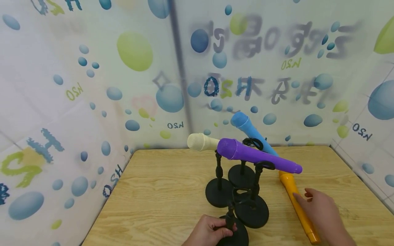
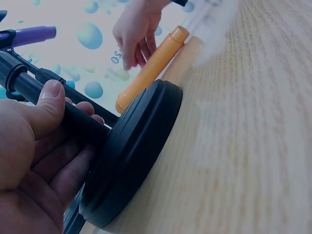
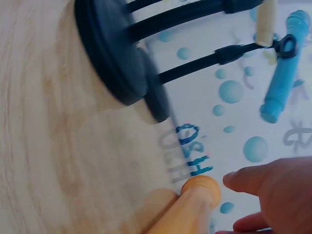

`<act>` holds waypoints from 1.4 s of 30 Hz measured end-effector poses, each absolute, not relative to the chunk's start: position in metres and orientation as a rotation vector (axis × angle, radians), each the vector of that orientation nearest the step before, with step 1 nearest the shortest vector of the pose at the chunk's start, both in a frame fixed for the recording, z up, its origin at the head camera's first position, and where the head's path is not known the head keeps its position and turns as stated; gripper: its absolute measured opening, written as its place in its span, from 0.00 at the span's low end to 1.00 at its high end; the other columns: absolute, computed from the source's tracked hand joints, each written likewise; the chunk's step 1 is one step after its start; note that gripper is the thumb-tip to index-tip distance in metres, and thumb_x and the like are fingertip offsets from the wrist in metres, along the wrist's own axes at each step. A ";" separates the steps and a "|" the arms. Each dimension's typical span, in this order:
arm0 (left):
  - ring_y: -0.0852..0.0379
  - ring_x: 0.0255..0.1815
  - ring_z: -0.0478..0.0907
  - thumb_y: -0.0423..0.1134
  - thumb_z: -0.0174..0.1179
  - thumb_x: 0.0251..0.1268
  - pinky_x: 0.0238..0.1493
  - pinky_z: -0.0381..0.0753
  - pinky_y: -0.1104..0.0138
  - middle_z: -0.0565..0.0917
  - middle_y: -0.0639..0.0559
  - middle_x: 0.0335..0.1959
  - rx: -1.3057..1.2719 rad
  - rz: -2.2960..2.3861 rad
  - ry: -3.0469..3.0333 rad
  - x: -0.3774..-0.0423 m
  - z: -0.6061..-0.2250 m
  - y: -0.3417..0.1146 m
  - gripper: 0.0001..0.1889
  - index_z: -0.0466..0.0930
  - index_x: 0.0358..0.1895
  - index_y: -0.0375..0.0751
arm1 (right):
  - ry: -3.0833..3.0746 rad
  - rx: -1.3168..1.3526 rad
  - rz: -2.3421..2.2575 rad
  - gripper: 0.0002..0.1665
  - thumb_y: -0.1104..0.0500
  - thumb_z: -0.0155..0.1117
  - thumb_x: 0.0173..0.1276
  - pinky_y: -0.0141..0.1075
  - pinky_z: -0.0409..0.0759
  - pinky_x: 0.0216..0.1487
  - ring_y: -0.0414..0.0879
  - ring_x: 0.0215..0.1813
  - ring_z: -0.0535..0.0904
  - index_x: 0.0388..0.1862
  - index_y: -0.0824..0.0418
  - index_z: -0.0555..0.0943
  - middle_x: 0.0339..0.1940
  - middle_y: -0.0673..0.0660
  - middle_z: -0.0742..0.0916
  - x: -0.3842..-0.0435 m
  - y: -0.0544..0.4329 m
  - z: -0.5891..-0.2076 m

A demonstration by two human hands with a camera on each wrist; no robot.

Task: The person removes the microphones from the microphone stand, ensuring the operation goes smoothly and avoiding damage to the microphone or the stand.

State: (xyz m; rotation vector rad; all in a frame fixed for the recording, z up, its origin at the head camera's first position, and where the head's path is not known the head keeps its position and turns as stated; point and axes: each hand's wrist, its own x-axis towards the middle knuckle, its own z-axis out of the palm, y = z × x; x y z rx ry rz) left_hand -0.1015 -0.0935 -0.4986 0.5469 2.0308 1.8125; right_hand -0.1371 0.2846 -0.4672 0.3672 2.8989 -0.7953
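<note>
My left hand (image 1: 209,232) grips the post of the nearest black microphone stand (image 1: 241,235), low down near its round base. In the left wrist view the thumb and fingers wrap that post, and the base (image 2: 136,156) stands on the table. The holder at the top of this stand carries no microphone. An orange toy microphone (image 1: 297,205) lies on the table at the right. Over it is my right hand (image 1: 320,208), fingers loosely bent and holding nothing. The right wrist view shows the thumb a little apart from the orange microphone (image 3: 187,209).
Behind the gripped stand, three more black stands cluster closely. They carry a purple microphone (image 1: 255,155), a cream microphone (image 1: 201,141) and a blue microphone (image 1: 255,133). The wooden table (image 1: 154,194) meets a patterned wall covering (image 1: 138,95) at its back and sides.
</note>
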 end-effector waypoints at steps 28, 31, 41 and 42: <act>0.68 0.52 0.89 0.32 0.71 0.72 0.54 0.85 0.75 0.95 0.44 0.47 0.615 1.781 2.032 -0.101 -0.496 -0.100 0.08 0.94 0.48 0.35 | 3.175 -0.204 -1.216 0.05 0.60 0.74 0.74 0.31 0.86 0.41 0.24 0.41 0.81 0.45 0.52 0.92 0.40 0.45 0.94 -0.105 0.256 -0.454; 0.68 0.52 0.89 0.32 0.71 0.71 0.53 0.85 0.75 0.95 0.45 0.46 0.603 1.777 2.040 -0.101 -0.496 -0.098 0.08 0.94 0.48 0.35 | 3.086 -0.220 -1.261 0.05 0.60 0.73 0.76 0.29 0.86 0.43 0.25 0.42 0.83 0.47 0.53 0.91 0.42 0.46 0.94 -0.103 0.252 -0.454; 0.67 0.52 0.88 0.30 0.71 0.70 0.54 0.85 0.75 0.95 0.47 0.46 0.554 1.771 2.028 -0.101 -0.495 -0.096 0.07 0.94 0.48 0.36 | 2.832 -0.487 -1.381 0.08 0.57 0.69 0.79 0.30 0.86 0.47 0.31 0.46 0.84 0.52 0.53 0.90 0.47 0.49 0.93 -0.099 0.236 -0.453; 0.67 0.52 0.88 0.30 0.71 0.71 0.54 0.85 0.75 0.95 0.46 0.46 0.555 1.772 2.025 -0.101 -0.494 -0.096 0.07 0.94 0.48 0.35 | 2.817 -0.532 -1.389 0.08 0.58 0.69 0.80 0.30 0.86 0.47 0.31 0.46 0.84 0.53 0.53 0.90 0.47 0.49 0.93 -0.100 0.234 -0.453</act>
